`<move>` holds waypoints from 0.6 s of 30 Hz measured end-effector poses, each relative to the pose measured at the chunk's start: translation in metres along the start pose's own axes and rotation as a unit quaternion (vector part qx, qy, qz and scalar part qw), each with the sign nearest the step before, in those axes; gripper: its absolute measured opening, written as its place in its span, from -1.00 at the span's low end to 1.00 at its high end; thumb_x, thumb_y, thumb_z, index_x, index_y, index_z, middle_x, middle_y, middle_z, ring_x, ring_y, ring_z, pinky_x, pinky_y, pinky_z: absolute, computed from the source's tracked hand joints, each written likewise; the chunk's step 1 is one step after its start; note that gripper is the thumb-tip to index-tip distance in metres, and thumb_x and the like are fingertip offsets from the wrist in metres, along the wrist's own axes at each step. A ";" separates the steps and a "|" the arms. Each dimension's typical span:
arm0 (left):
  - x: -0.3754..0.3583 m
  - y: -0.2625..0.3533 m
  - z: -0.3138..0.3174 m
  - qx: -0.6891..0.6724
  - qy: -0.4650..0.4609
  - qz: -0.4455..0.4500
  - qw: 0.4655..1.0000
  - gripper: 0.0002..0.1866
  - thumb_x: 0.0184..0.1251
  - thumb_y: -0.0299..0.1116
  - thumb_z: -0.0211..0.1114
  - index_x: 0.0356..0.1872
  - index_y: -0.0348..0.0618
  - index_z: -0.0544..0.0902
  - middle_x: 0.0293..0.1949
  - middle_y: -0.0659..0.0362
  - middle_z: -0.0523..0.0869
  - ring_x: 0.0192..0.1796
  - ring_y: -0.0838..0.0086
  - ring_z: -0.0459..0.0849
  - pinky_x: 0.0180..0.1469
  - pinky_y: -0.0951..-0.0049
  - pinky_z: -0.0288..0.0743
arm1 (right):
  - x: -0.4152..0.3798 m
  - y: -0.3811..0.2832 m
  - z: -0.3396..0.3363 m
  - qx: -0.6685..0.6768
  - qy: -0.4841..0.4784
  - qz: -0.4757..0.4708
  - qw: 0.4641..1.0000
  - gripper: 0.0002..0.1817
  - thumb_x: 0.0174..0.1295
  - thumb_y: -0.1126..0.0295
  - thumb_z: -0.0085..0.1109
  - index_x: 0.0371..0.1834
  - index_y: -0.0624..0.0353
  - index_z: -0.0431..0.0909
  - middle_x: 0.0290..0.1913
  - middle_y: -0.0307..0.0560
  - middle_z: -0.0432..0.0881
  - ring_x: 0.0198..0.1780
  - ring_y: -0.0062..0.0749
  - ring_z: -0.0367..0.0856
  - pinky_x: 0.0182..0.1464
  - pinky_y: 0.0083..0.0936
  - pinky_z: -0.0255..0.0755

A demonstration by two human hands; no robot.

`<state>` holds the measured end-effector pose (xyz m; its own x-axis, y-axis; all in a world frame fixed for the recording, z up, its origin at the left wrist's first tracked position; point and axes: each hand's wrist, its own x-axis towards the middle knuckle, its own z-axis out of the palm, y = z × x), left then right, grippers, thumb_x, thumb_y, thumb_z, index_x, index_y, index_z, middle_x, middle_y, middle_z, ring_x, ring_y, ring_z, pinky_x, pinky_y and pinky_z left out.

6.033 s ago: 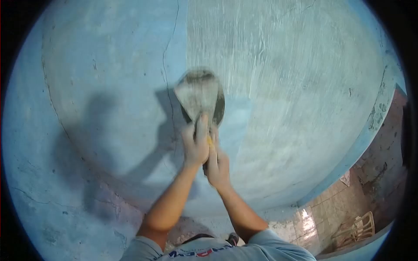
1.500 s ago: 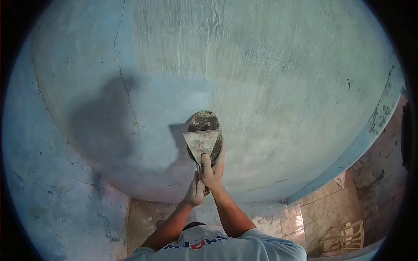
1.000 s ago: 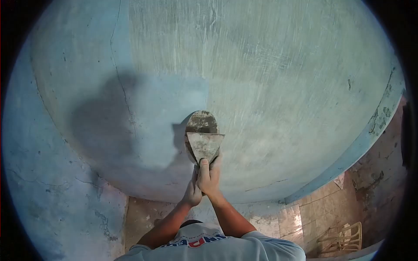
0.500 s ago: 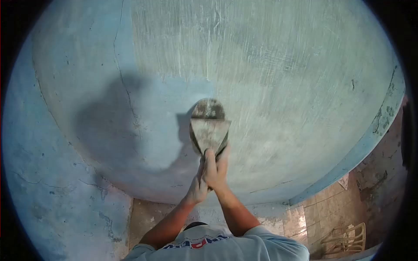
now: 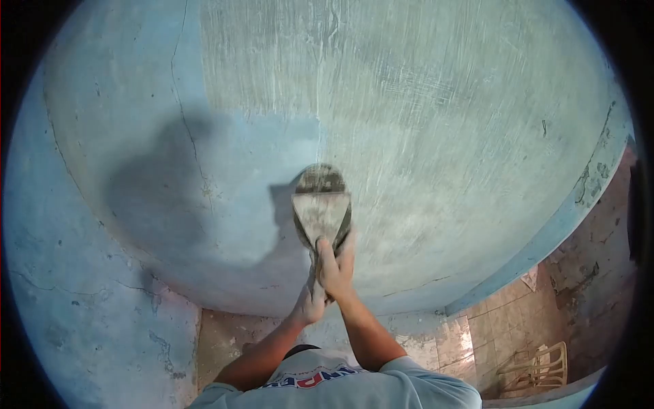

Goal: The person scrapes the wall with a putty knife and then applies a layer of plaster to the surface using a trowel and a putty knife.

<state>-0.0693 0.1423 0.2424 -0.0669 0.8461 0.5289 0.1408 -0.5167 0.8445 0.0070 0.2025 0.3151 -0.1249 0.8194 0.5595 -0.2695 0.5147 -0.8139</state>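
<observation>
Left hand point(image 5: 312, 303) is lowest, fingers wrapped round the handle end, grip partly hidden. Right hand point(image 5: 335, 270) is just above, fingers closed, thumb pressed on the scraper point(image 5: 322, 213). That's lying over a grubby oval plate point(image 5: 322, 178), right in front of the streaky wall point(image 5: 436, 177). Chair's point(image 5: 545, 368) well off to the right, fwiw.

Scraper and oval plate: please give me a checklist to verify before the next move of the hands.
1. Scraper lies over the oval plate: ok.
2. Right hand holds the scraper near the blade's narrow end: ok.
3. Left hand has a firm grip: cannot tell, its hold is partly hidden.
4. Fresh material is on the plate: cannot tell, only a mottled surface shows.
5. Pale coating is even: not ok, a blue patch remains uncovered.
</observation>
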 end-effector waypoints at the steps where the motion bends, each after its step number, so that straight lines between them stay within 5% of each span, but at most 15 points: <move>1: 0.031 0.003 -0.007 0.111 0.024 0.122 0.986 -0.37 0.81 -0.05 -0.23 0.66 -0.24 0.09 -0.34 0.25 0.54 -0.43 0.57 0.46 -0.40 0.48 0.37 | 0.016 -0.007 0.001 0.008 -0.006 -0.007 1.000 -0.29 0.56 0.46 0.03 0.67 0.46 -0.01 0.49 0.21 0.39 0.49 -0.18 0.36 0.55 -0.33 0.18; 3: 0.061 0.015 -0.013 0.112 0.023 0.125 0.986 -0.37 0.81 -0.02 -0.24 0.64 -0.25 0.12 -0.33 0.26 0.52 -0.45 0.62 0.43 -0.41 0.52 0.34 | 0.049 -0.029 0.008 0.035 -0.013 -0.028 0.999 -0.25 0.56 0.43 0.07 0.69 0.44 -0.06 0.51 0.23 0.36 0.49 -0.17 0.36 0.55 -0.31 0.19; 5: 0.071 0.040 -0.012 -0.107 -0.026 -0.106 0.988 -0.38 0.81 -0.01 -0.25 0.60 -0.28 0.17 -0.29 0.23 0.55 -0.43 0.60 0.44 -0.39 0.52 0.36 | 0.071 -0.048 0.014 0.067 -0.014 -0.053 0.996 -0.18 0.55 0.41 0.09 0.71 0.43 -0.14 0.55 0.26 0.30 0.52 -0.14 0.33 0.56 -0.29 0.18; 12: 0.005 -0.003 -0.005 -0.050 -0.004 -0.043 0.998 -0.39 0.82 -0.07 -0.26 0.66 -0.22 0.11 -0.18 0.21 0.56 -0.42 0.62 0.42 -0.37 0.53 0.35 | 0.009 0.017 0.004 -0.037 -0.011 -0.066 0.997 -0.11 0.51 0.45 0.03 0.75 0.46 -0.29 0.70 0.36 0.02 0.69 0.01 0.05 0.69 -0.20 -0.10; 14: -0.016 -0.006 0.000 -0.028 0.000 -0.035 0.999 -0.38 0.82 -0.08 -0.26 0.69 -0.20 0.07 -0.13 0.20 0.57 -0.41 0.62 0.42 -0.36 0.54 0.35 | -0.015 0.028 0.002 0.038 -0.016 -0.014 0.999 -0.12 0.51 0.46 0.03 0.74 0.47 -0.27 0.69 0.34 0.04 0.69 -0.01 0.06 0.68 -0.21 -0.08; 18: 0.020 0.009 -0.007 -0.011 -0.005 -0.003 1.000 -0.34 0.81 -0.03 -0.25 0.72 -0.16 0.02 -0.17 0.20 0.56 -0.43 0.62 0.41 -0.37 0.53 0.36 | 0.022 0.018 0.004 0.015 -0.021 -0.079 0.997 -0.14 0.52 0.47 0.03 0.74 0.47 -0.24 0.64 0.30 0.16 0.62 -0.06 0.19 0.65 -0.25 0.02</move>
<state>-0.0763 0.1544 0.2610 -0.0574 0.8503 0.5232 0.1187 -0.5145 0.8492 -0.0040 0.2288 0.3133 -0.1183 0.7169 0.6871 -0.3181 0.6282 -0.7101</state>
